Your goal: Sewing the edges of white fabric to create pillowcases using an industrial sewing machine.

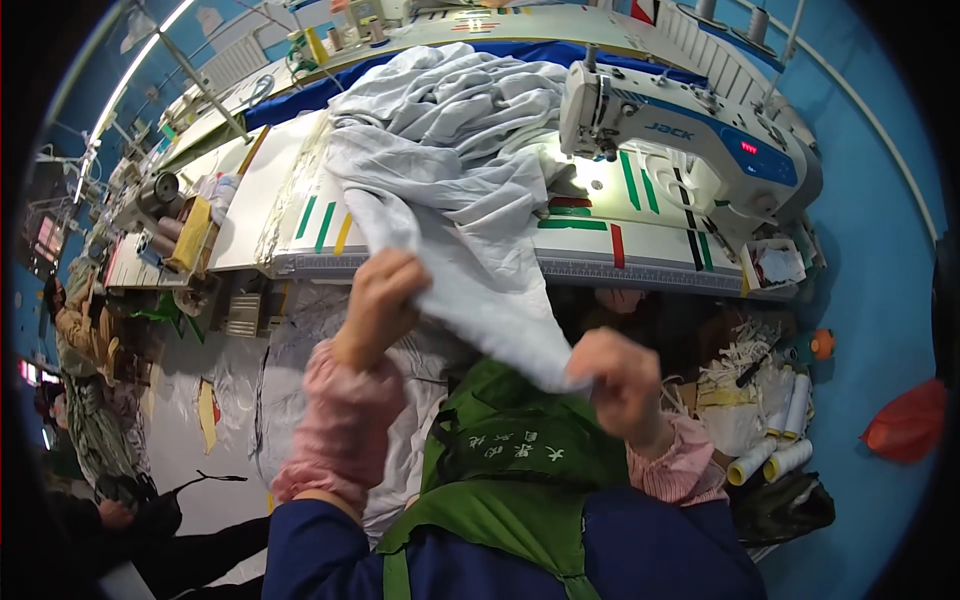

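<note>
A large piece of pale grey-blue fabric point(455, 240) lies heaped in folds on the white sewing table and hangs over its front edge toward me. My left hand point(383, 300) is closed on one side of the hanging part. At the other corner, my right hand point(618, 378) grips the same fabric, slightly smeared by motion. Between my hands the cloth is stretched on a slant above my green apron point(520, 470). To the right of the heap stands a white and blue sewing machine point(690, 130), its needle area lit.
Coloured tape strips mark the white tabletop point(640, 225), with a ruler strip along its front edge. A small box point(773, 263) sits at its right end. Thread cones point(785, 458) and scraps lie below right. Another person point(75, 310) is at the far left.
</note>
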